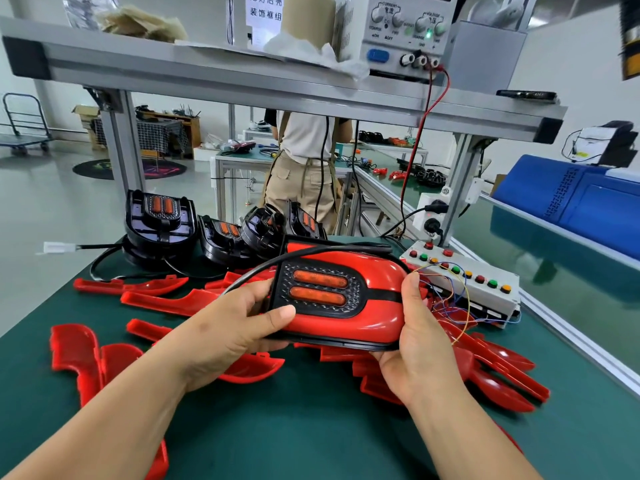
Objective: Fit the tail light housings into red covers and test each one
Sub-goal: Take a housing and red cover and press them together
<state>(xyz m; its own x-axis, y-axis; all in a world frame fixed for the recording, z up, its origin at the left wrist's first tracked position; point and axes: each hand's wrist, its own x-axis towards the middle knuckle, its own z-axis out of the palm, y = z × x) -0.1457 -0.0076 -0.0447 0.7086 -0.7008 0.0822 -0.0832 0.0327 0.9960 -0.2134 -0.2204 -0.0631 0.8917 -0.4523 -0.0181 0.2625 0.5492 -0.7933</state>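
I hold a tail light with a red cover (377,282) fitted around a black housing that has two orange lenses (320,288), lens side facing me above the green mat. My left hand (239,323) grips its left end, thumb on the lower rim. My right hand (415,344) grips its right end from below, thumb on the red cover. A black cable (298,255) runs from it over the top edge. Several bare black housings (159,216) stand at the mat's far edge. Loose red covers (152,301) lie scattered under and around my hands.
A white test box with coloured push buttons (464,271) and thin loose wires (453,303) sits to the right. A power supply (405,32) stands on the aluminium shelf (207,71) overhead. A person stands behind the bench. A blue machine (571,199) is far right.
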